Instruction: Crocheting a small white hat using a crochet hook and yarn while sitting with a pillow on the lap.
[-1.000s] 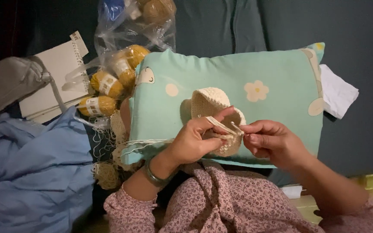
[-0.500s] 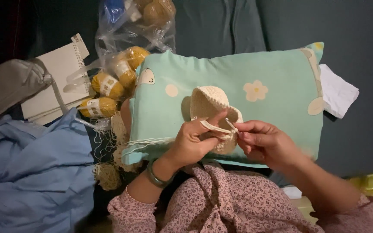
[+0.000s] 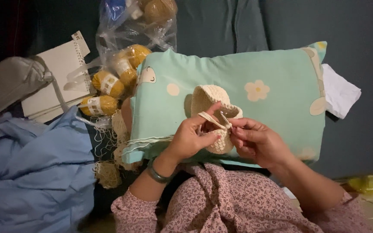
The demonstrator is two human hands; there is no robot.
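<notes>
A cream crocheted piece (image 3: 210,98), cup-shaped, rests on a mint-green pillow (image 3: 277,73) across my lap. My left hand (image 3: 191,138) grips its lower edge, with a strand of cream yarn (image 3: 207,117) stretched over the forefinger. My right hand (image 3: 257,142) pinches a thin crochet hook (image 3: 225,120) whose tip pokes into the piece's rim. More cream yarn (image 3: 147,141) trails left off the pillow edge. A dark bangle sits on my left wrist.
A clear plastic bag (image 3: 126,39) of mustard-yellow yarn balls (image 3: 104,84) lies left of the pillow. A spiral notebook (image 3: 59,77), a grey hat (image 3: 7,82) and blue cloth (image 3: 31,168) fill the left side. White cloth (image 3: 339,92) lies at the pillow's right end, against a dark teal sofa.
Both hands have shifted slightly left on the piece. The hook and the yarn over the forefinger have moved a little with them.
</notes>
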